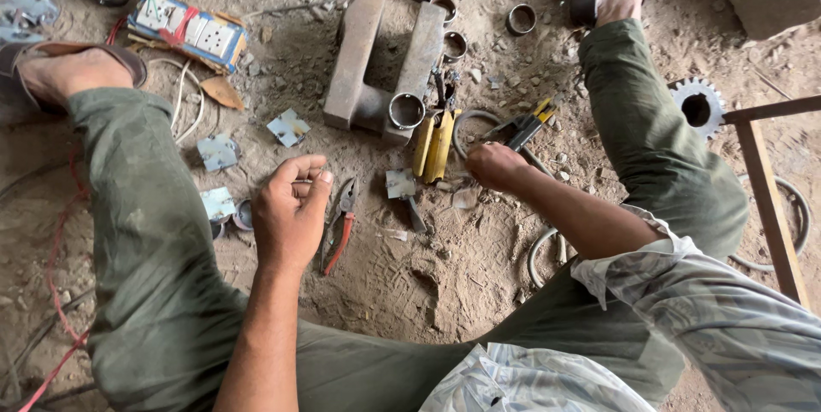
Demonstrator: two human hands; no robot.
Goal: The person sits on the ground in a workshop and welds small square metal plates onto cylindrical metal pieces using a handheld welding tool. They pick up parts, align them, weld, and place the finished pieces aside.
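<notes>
Dusty ground holds everything within reach; left hand pinches a small thin piece beside red-handled pliers; right hand closes near yellow-handled pliers, contents unclear.

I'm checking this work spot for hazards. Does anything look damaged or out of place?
Yes. The socket board lies on the dirt floor with loose wires trailing from it. Pliers and small metal plates lie scattered in the dust between the left hand and right hand.
</notes>
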